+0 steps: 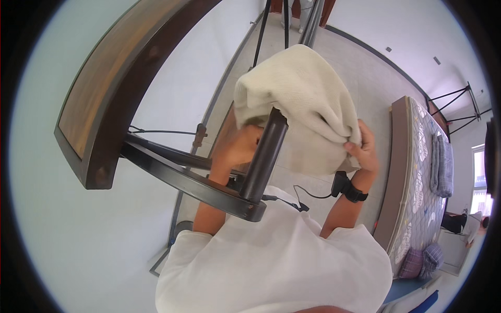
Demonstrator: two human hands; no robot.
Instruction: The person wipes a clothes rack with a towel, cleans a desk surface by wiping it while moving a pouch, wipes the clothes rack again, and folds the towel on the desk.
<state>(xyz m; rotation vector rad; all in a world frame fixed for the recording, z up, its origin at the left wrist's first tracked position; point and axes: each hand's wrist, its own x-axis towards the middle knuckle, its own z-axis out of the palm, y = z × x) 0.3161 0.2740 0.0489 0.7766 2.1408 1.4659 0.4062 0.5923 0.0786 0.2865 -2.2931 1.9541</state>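
A cream knitted cloth (309, 86), possibly a garment, is draped in folds over a dark metal rail (264, 156) in front of my chest. My right hand (364, 148) pinches the right edge of the cloth between thumb and fingers. A black strap with a small device (348, 187) is around the right wrist. My left hand (240, 146) is on the other side of the rail, just below the left end of the cloth. It is blurred, and the rail and cloth hide part of its fingers, so its grip cannot be made out.
A dark-framed wooden panel (113, 78) rises at the left, joined to the rail by a curved metal bar (188, 176). To the right stands a bed with a patterned mattress (417, 176) and a folded grey blanket (442, 166). One person (295, 13) stands beyond the rail; another (467, 225) is far right.
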